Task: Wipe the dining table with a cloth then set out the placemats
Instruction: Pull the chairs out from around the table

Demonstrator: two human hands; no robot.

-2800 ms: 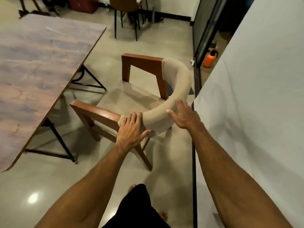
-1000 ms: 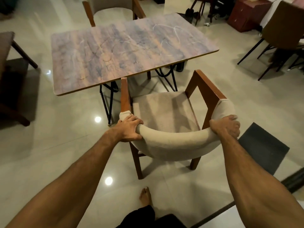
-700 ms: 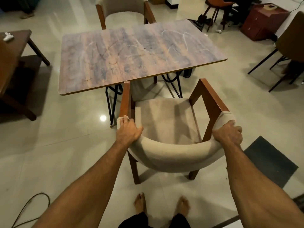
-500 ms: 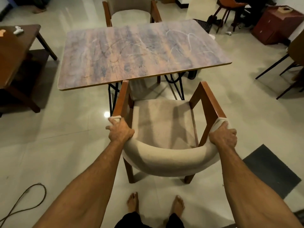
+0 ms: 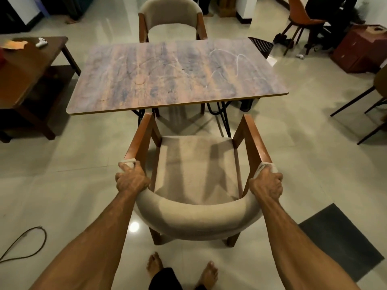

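Observation:
A wood-patterned dining table (image 5: pixel 176 76) stands ahead of me with white smear marks on its right half. Square to its near edge is a beige padded armchair (image 5: pixel 196 168) with brown wooden arms. My left hand (image 5: pixel 130 180) grips the left end of the chair's curved backrest. My right hand (image 5: pixel 267 183) grips the right end. No cloth or placemat is in view.
A second beige chair (image 5: pixel 170 18) is at the table's far side. A dark side table (image 5: pixel 27 68) holding small items is on the left, a cable (image 5: pixel 27 243) lies on the floor, a dark mat (image 5: pixel 343 241) lies right. Orange chair (image 5: pixel 301 17) and red box (image 5: pixel 360 49) at back right.
I have swung the chair from beside the wall round to the table's near side, and both hands went from resting on the backrest to gripping its ends. The chair now faces the table squarely.

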